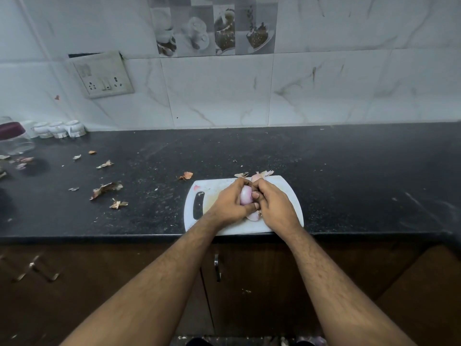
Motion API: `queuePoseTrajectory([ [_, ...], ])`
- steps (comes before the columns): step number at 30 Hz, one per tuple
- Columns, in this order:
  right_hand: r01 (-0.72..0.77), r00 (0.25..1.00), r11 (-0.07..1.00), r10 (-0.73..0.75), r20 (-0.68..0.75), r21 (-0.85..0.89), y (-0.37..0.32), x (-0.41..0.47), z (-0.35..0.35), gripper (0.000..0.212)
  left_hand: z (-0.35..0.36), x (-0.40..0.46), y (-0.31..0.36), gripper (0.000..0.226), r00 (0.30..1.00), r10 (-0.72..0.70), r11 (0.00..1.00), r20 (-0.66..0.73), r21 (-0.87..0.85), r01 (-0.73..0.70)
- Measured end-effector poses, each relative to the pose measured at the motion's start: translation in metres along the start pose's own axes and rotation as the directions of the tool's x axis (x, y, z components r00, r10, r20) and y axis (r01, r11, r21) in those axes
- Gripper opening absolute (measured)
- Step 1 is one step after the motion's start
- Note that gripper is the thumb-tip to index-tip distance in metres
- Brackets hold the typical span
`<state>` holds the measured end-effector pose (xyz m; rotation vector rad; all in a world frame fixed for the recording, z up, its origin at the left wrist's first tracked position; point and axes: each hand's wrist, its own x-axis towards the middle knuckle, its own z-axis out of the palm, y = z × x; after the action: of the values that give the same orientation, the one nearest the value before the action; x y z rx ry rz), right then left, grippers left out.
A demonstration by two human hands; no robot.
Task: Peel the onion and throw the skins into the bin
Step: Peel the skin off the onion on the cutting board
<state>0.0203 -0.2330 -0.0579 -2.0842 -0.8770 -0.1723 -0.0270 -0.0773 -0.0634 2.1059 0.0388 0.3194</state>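
At the lower centre of the frame we held the onion over the white plastic board, our left hand cupped closed around it to steady it while our right hand pinched at its smooth pink side. Papery brown skins littered the dark speckled desk; no bin was in view.

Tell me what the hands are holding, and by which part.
Both hands hold the onion over the cutting board. The left hand wraps its left side and underside; the right hand grips its right side, thumb on the pale face.
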Motion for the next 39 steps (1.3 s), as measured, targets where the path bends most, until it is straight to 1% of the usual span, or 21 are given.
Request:
queuePoseTrajectory([
  [2,-0.014,1.0,1.0,0.014,-0.002,0.026,0.002,0.0,0.0,0.01,-0.002,0.0,0.0,0.059,1.0,0.011,1.0,-0.015,-0.011,-0.011],
  [4,-0.066,0.998,0.993,0.067,-0.006,0.097,0.004,0.001,0.0,0.012,-0.004,-0.001,-0.002,0.063,0.997,0.042,0.997,-0.059,-0.06,-0.045],
  [6,-0.125,0.991,0.976,0.131,-0.022,0.18,0.005,0.003,-0.001,0.012,-0.005,-0.003,-0.001,0.056,0.994,0.044,0.994,-0.1,-0.096,-0.054],
  [9,-0.175,0.976,0.952,0.201,-0.079,0.252,0.007,0.004,-0.003,0.009,-0.003,-0.004,0.002,0.041,0.988,0.035,0.995,-0.147,-0.092,-0.049],
  [12,-0.228,0.959,0.928,0.265,-0.095,0.294,0.008,0.006,-0.002,0.007,-0.003,-0.003,0.001,0.041,0.982,0.041,0.997,-0.182,-0.06,-0.053],
  [14,-0.24,0.956,0.926,0.278,-0.095,0.293,0.009,0.007,-0.001,0.008,-0.003,-0.002,0.001,0.044,0.979,0.049,0.998,-0.2,-0.036,-0.057],
  [17,-0.223,0.961,0.936,0.259,-0.101,0.272,0.009,0.008,-0.001,0.006,-0.003,-0.003,0.001,0.046,0.978,0.048,0.999,-0.205,-0.002,-0.049],
  [19,-0.178,0.968,0.952,0.215,-0.129,0.251,0.008,0.007,0.0,0.005,-0.004,-0.003,0.001,0.046,0.978,0.038,0.999,-0.207,-0.011,-0.041],
  [23,-0.111,0.974,0.989,0.128,-0.187,0.097,0.008,0.005,0.002,0.01,-0.004,-0.005,0.003,0.041,0.977,0.024,1.0,-0.214,-0.003,-0.026],
  [26,-0.109,0.977,0.992,0.119,-0.176,0.065,0.009,0.007,0.003,0.011,-0.003,-0.008,0.005,0.035,0.975,0.009,1.0,-0.22,-0.024,-0.014],
  [29,-0.115,0.983,0.992,0.12,-0.14,0.045,0.011,0.008,0.003,0.013,-0.004,-0.009,0.007,0.03,0.98,-0.044,0.996,-0.193,-0.081,0.029],
  [33,-0.109,0.988,0.992,0.115,-0.101,0.065,0.013,0.01,0.002,0.014,-0.005,-0.01,0.009,0.028,0.987,-0.1,0.985,-0.128,-0.154,0.08],
  [36,-0.093,0.993,0.992,0.099,-0.071,0.089,0.012,0.011,0.001,0.014,-0.006,-0.01,0.01,0.027,0.986,-0.13,0.972,-0.106,-0.212,0.105],
  [39,-0.091,0.994,0.984,0.098,-0.044,0.15,0.013,0.01,-0.001,0.015,-0.006,-0.009,0.01,0.03,0.987,-0.14,0.963,-0.076,-0.243,0.118],
])
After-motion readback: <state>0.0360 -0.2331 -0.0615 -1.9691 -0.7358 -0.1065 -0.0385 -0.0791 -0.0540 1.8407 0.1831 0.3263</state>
